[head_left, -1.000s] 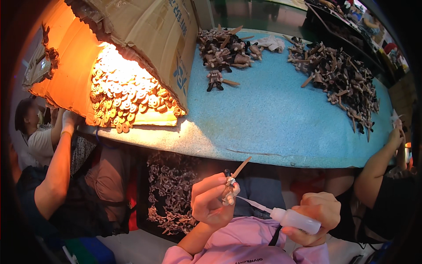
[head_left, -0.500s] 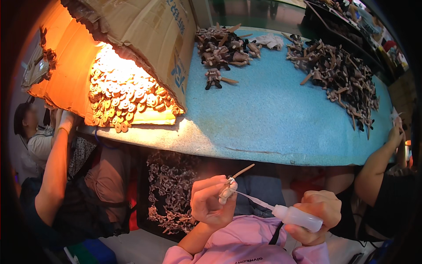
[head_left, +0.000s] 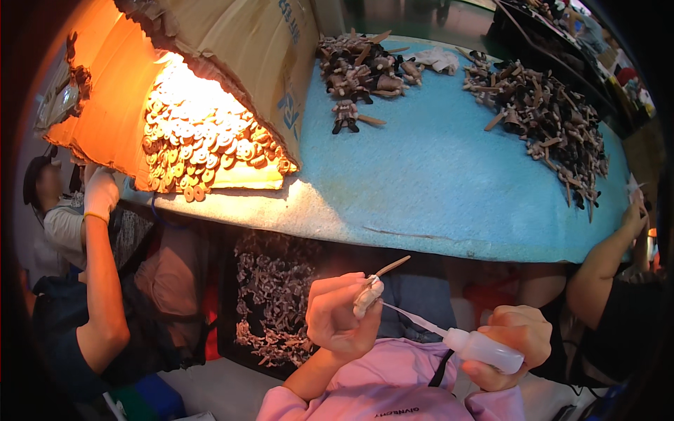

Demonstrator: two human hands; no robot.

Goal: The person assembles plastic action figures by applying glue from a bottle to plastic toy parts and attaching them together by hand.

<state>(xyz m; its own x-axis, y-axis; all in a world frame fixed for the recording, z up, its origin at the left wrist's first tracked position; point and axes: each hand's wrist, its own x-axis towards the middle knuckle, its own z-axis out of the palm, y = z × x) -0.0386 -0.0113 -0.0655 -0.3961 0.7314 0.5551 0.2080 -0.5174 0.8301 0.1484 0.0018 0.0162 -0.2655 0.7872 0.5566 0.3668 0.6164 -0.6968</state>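
My left hand (head_left: 342,316) pinches a small pale figurine (head_left: 368,297) between thumb and fingertips. A thin brown stick (head_left: 393,264) points up and to the right from the figurine's far end. Wrapped in my right hand (head_left: 516,344) is a translucent white squeeze bottle (head_left: 484,351), held on its side. Its long narrow nozzle points left, and the tip is at or very near the figurine's right side; I cannot tell whether they touch. Both hands are over my lap, in front of the table edge.
A blue-topped table (head_left: 393,182) bears heaps of small dark figures (head_left: 540,119) with sticks. A lit, torn cardboard box (head_left: 281,98) holds many small ring-like pieces (head_left: 203,140). A black tray of small parts (head_left: 270,302) lies below left. Co-workers' arms (head_left: 98,281) flank me on both sides.
The figurine has turned slightly in my left hand. The bottle and my right hand have shifted a little right and down. The left co-worker's hand has moved by the box.
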